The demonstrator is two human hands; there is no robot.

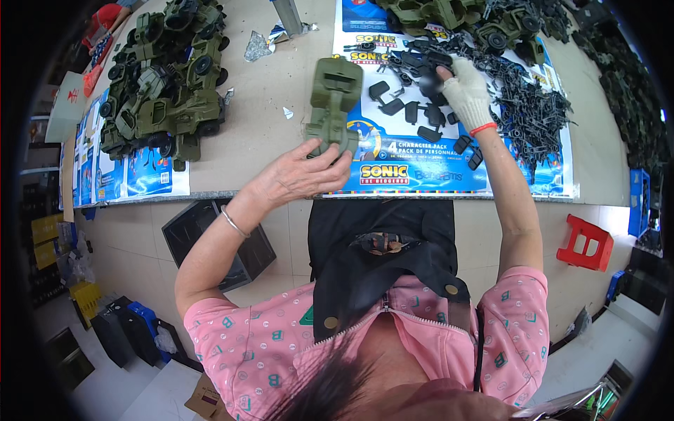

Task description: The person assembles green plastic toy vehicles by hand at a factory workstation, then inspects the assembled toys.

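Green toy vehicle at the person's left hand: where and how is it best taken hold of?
Probably across the near end of the green toy vehicle, coming from the person's side. It points lengthwise away, so that end is closest, and a grip there leaves the dark slot toward its far end uncovered. The left hand holds it there.
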